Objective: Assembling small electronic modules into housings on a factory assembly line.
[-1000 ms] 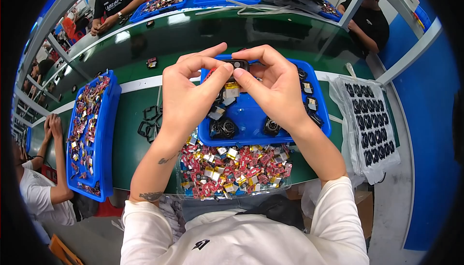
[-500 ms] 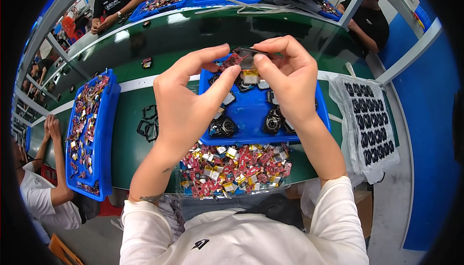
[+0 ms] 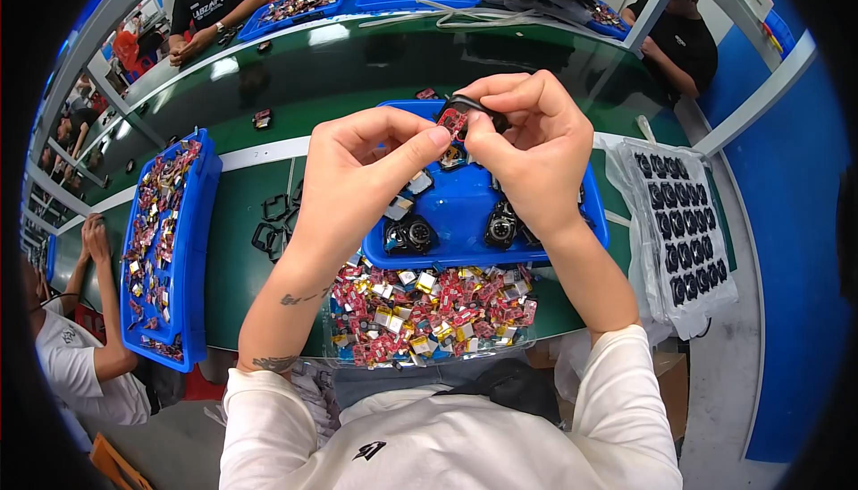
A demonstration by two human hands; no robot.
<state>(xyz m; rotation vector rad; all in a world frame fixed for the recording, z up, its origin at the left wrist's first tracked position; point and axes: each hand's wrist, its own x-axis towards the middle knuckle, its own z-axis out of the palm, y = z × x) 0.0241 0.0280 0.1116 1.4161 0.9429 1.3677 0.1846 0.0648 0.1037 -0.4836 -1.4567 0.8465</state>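
Above the blue tray (image 3: 451, 222), my right hand (image 3: 541, 146) grips a black watch case (image 3: 462, 103) between thumb and fingers. A small red circuit board (image 3: 453, 123) lies against the case's near side. My left hand (image 3: 366, 159) pinches the board's left edge between thumb and forefinger. My right thumb covers part of both pieces. Inside the tray are several black watch bodies, among them one with a round dial (image 3: 410, 234) at left and another (image 3: 502, 225) nearer the middle. My hands and forearms hide some of the tray's contents.
A clear tray heaped with red boards and silver cells (image 3: 429, 316) sits closest to me. Black frames (image 3: 273, 222) lie left of my forearm. A long blue bin of boards (image 3: 165, 249) stands farther left; a white sheet of black parts (image 3: 684, 231) lies right. Co-workers sit around.
The red board has come up against the black case, and the silver cell that hung below it is out of sight. My left hand's fingers have closed into a pinch, moving rightward.
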